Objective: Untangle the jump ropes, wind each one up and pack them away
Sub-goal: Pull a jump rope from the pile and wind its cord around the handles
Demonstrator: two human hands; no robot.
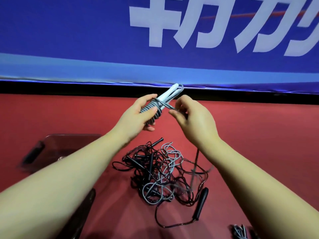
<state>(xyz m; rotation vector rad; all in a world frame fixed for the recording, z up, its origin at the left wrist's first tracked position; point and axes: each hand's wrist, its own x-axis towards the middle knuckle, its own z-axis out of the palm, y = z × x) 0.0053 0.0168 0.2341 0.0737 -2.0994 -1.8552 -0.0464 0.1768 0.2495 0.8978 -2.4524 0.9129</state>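
view: single, head-worn | faces: forward and down | near: left hand [136,116], right hand [195,123] | beyond: red floor [259,135], blue banner [69,31]

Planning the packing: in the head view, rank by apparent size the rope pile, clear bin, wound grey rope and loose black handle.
1. rope pile
2. clear bin, partly hidden
3. wound grey rope, held nearer the camera, so its lead over the handle is unsure
4. loose black handle

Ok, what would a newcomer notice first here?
The raised hands at centre: the left hand grips a white-handled rope bundle, the right hand pinches its grey loose end. Below lies a tangle of black and grey ropes on the red floor; a blue banner fills the top.
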